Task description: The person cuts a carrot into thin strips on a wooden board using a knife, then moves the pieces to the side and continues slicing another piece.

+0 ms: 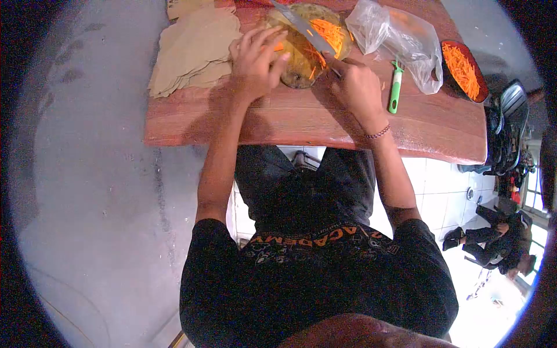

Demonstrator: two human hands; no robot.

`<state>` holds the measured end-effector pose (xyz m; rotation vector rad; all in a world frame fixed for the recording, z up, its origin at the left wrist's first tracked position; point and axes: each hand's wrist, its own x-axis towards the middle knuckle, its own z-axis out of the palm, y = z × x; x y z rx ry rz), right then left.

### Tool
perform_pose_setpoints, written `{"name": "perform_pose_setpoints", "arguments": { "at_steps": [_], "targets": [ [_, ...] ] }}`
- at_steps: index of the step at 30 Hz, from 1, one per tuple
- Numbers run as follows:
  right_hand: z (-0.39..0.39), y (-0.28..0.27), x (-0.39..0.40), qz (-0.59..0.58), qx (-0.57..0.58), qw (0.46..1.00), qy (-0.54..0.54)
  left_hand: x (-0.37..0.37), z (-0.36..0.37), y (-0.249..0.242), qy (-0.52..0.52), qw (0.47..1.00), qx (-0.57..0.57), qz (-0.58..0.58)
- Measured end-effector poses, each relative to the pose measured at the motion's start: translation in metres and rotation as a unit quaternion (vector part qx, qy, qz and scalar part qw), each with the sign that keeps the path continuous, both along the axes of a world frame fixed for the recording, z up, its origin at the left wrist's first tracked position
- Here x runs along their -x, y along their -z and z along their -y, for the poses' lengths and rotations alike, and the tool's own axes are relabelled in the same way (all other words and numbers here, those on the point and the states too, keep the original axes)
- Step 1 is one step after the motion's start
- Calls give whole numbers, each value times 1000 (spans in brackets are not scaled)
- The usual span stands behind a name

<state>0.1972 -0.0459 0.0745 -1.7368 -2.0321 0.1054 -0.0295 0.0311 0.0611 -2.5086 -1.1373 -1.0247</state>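
My right hand is closed round the handle of a kitchen knife, whose blade points up and left across a round cutting board. Under the spread fingers of my left hand, at the left of the board, lies a piece of carrot, partly hidden; the fingers appear to hold it down. Cut carrot strips are heaped on the board to the right of the blade. A few strips lie close to the knife's handle end.
A green-handled peeler lies right of my right hand. Behind it is a clear plastic bag. A dark bowl of carrot strips stands at the table's right end. Brown sheets cover the left side. Another person sits at far right.
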Motion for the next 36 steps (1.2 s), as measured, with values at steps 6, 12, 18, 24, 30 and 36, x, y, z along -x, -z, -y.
{"name": "perform_pose_setpoints", "arguments": {
  "at_steps": [6, 12, 18, 24, 30, 36],
  "targets": [
    [11, -16, 8, -6, -27, 1000, -15, -29, -11, -10, 20, 992, -27, -118],
    [3, 1, 0, 34, -1, 999, 8, -56, -32, -13, 75, 987, 20, -141],
    [-3, 6, -5, 0, 24, 999, 26, -47, -54, -28, 108, 994, 12, 34],
    [-4, -1, -5, -201, -2, 979, 35, 22, -39, -3, -12, 980, 167, 107],
    [0, 1, 7, -268, 52, 961, 29, 29, -32, 36, -66, 992, 108, -25],
    [2, 9, 5, -261, 56, 964, 17, 24, -38, 18, 20, 988, 109, 107]
  ]
}}
